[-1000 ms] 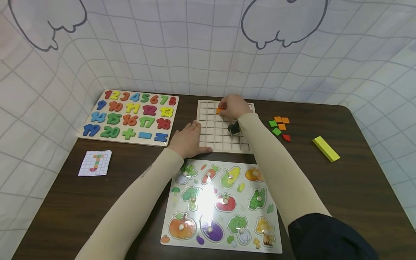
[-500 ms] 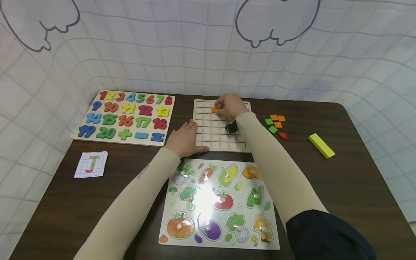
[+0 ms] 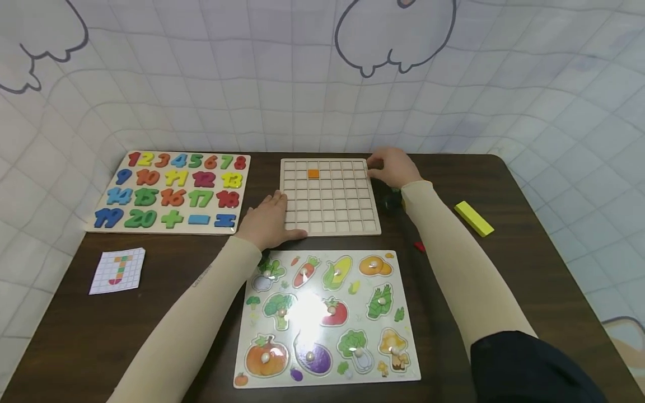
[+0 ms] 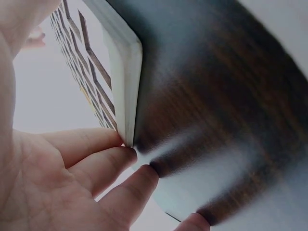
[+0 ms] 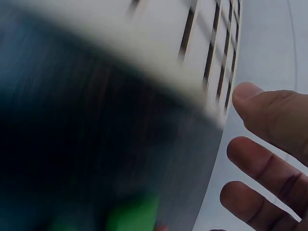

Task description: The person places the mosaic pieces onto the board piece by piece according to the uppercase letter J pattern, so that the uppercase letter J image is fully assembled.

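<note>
A pale wooden grid board (image 3: 330, 204) lies at the back middle of the table, one orange square tile (image 3: 313, 174) in its top row area. My left hand (image 3: 264, 221) rests along the board's left edge; in the left wrist view its extended fingers (image 4: 103, 161) touch the board's rim and the table. Over the board's right edge is my right hand (image 3: 393, 167), with nothing in it. The right wrist view has its thumb and fingers (image 5: 262, 168) spread apart, beside the board's blurred corner. A blurred green tile (image 5: 132, 214) shows low in that view.
Left of the board lies a number puzzle (image 3: 166, 193); a vegetable puzzle (image 3: 327, 319) lies in front. A card (image 3: 118, 271) with a coloured J-like pattern is at left. A red piece (image 3: 419, 246) peeks past the right sleeve, and a yellow block (image 3: 473, 218) lies farther right.
My right hand has let go of the orange tile, which stays on the board, and moved right to the board's edge. The left hand keeps its place; the head view has turned right.
</note>
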{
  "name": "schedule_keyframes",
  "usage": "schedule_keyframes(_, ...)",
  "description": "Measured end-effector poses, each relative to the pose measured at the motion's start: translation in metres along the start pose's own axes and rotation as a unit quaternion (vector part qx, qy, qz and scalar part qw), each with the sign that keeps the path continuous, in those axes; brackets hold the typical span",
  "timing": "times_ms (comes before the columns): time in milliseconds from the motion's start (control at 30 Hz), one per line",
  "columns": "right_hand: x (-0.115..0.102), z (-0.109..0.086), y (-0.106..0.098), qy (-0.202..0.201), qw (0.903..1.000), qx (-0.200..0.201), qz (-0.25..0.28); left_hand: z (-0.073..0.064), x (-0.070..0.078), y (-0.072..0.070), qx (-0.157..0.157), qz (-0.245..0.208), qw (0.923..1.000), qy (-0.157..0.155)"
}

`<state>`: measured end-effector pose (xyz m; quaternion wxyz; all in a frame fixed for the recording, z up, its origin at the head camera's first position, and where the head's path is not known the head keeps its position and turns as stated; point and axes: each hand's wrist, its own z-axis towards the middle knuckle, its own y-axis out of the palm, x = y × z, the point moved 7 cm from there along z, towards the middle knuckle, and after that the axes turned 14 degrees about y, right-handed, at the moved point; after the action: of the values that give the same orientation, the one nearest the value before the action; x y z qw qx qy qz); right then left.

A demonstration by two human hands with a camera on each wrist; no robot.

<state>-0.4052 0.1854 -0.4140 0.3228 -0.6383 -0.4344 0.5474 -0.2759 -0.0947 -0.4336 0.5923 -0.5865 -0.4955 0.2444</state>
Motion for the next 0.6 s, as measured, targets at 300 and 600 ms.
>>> schedule_keyframes(300, 0.063, -0.011, -0.020, 0.037, 0.9988, 0.006, -0.032, 0.001, -0.003, 0.003, 0.005, -0.002, 1.0000, 0.004)
schedule_keyframes(600, 0.103, -0.017, -0.025, 0.043, 0.9978, -0.001, -0.051, 0.002, -0.002, 0.004, 0.007, 0.004, 0.9999, 0.008)
